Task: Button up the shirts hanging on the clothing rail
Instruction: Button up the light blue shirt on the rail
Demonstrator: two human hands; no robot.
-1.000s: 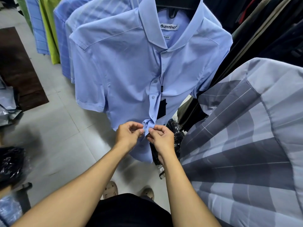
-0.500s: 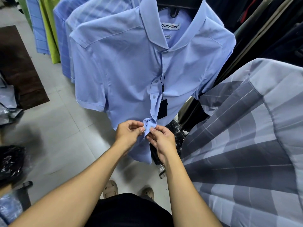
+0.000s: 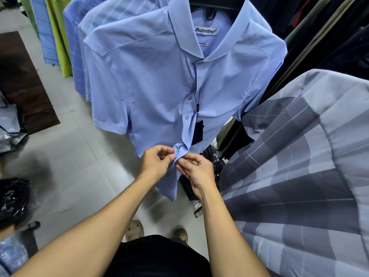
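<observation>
My left hand (image 3: 157, 162) pinches the placket edge of the light blue shirt (image 3: 155, 86), thumb and forefinger curled on the cloth; my right hand (image 3: 196, 168) pinches the opposite edge just beside it, low on the front; button itself hidden, can't tell; the shirt hangs on a black hanger (image 3: 211, 11) straight ahead; black tag (image 3: 197, 131) dangles by the placket; grey checked shirt (image 3: 299, 176) close on my right; green shirt (image 3: 58, 37) behind at left; pale tiled floor (image 3: 79, 156) below; brown mat (image 3: 24, 86) far left; black plastic bag (image 3: 14, 198) at the left edge.
</observation>
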